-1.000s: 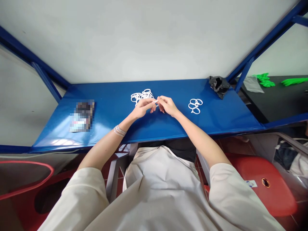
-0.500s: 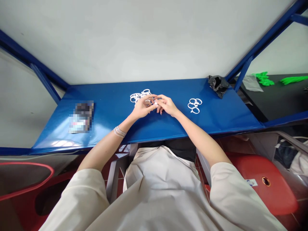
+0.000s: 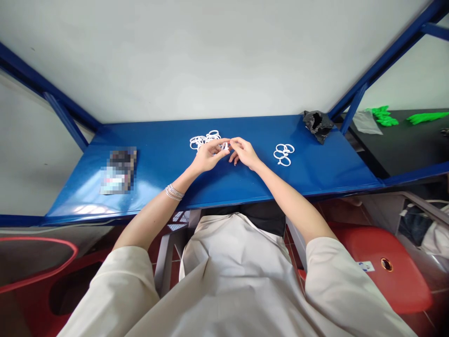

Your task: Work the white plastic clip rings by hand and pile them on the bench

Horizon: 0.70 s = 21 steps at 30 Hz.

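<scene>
My left hand (image 3: 207, 157) and my right hand (image 3: 245, 152) meet over the middle of the blue bench (image 3: 168, 164), fingertips pinched together on a small white plastic ring (image 3: 224, 146). Just behind my left hand lies a loose pile of white rings (image 3: 205, 138). To the right of my right hand sits a small cluster of white rings (image 3: 284, 153), flat on the bench. A silver bracelet circles my left wrist.
A blurred dark packet (image 3: 117, 171) lies at the bench's left. A crumpled black bag (image 3: 317, 124) sits at the back right corner. Green items (image 3: 386, 116) lie on a black table beyond. A red stool (image 3: 382, 267) stands at my right, a red chair at my left.
Both hands have shifted slightly back toward the pile of rings, still pinched together on the white ring. The two groups of rings have not moved.
</scene>
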{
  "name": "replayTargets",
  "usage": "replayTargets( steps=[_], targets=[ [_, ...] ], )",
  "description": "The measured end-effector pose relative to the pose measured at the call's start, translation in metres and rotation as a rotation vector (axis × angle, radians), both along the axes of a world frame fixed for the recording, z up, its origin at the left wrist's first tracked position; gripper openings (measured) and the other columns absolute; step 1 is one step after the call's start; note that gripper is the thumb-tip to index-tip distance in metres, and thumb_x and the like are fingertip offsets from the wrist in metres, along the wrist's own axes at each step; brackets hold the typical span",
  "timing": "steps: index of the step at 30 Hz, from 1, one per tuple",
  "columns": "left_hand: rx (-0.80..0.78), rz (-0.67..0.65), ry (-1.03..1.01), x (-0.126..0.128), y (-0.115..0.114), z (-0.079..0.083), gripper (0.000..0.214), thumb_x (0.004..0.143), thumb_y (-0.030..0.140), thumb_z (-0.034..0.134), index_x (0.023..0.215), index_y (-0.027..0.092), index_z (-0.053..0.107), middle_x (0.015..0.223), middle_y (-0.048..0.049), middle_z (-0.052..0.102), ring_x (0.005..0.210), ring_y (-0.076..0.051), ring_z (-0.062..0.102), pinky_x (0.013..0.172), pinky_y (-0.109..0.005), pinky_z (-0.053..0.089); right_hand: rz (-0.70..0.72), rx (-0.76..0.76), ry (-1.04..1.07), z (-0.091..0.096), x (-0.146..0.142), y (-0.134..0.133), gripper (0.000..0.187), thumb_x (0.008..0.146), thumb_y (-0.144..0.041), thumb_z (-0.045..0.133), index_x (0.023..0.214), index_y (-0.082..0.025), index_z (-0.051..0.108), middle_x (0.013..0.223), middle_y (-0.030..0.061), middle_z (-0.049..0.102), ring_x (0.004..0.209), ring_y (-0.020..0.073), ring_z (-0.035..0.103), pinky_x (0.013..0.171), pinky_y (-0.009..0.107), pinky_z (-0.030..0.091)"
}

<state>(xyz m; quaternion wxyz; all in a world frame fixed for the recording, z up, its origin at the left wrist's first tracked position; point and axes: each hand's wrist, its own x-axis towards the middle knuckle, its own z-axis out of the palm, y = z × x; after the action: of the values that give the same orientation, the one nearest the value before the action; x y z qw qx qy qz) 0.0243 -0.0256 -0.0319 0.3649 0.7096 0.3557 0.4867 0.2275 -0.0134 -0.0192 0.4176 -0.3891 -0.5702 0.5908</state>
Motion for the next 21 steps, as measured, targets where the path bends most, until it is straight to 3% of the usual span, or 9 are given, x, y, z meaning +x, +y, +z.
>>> replayTargets(
  steps=[4,8,15,21],
  targets=[
    [0.0,0.019,0.005,0.0,-0.001,0.002,0.064,0.1,0.071,0.076,0.137,0.02,0.081,0.089,-0.0077,0.079,0.065,-0.014,0.064,0.059,-0.028,0.052,-0.017,-0.015,-0.023,0.0,0.0,0.0,0.041,0.107,-0.062,0.073,0.109,-0.022,0.065,0.087,-0.0019,0.073,0.051,0.011,0.07,0.038,0.02,0.052],
    [0.013,0.043,-0.018,0.001,-0.003,0.006,0.067,0.102,0.078,0.067,0.136,0.021,0.079,0.101,-0.0099,0.08,0.07,-0.013,0.062,0.063,-0.028,0.052,-0.018,-0.018,-0.038,0.0,0.0,-0.001,0.039,0.108,-0.061,0.072,0.109,-0.022,0.066,0.086,-0.0024,0.072,0.051,0.0102,0.069,0.038,0.02,0.051],
    [-0.015,0.027,-0.054,0.003,-0.003,0.011,0.06,0.1,0.082,0.067,0.106,0.023,0.074,0.078,-0.001,0.065,0.062,-0.012,0.05,0.058,-0.028,0.041,-0.015,-0.007,-0.055,-0.001,-0.001,0.001,0.041,0.106,-0.063,0.074,0.107,-0.023,0.066,0.083,-0.0019,0.072,0.05,0.0104,0.067,0.037,0.02,0.049],
    [-0.018,0.163,-0.07,0.001,-0.001,0.007,0.067,0.1,0.088,0.059,0.086,0.023,0.061,0.067,0.003,0.048,0.057,-0.011,0.043,0.055,-0.029,0.037,-0.018,0.005,-0.067,-0.001,-0.002,0.001,0.037,0.109,-0.059,0.072,0.105,-0.022,0.066,0.082,-0.0023,0.071,0.049,0.0096,0.065,0.036,0.019,0.046]
  ],
)
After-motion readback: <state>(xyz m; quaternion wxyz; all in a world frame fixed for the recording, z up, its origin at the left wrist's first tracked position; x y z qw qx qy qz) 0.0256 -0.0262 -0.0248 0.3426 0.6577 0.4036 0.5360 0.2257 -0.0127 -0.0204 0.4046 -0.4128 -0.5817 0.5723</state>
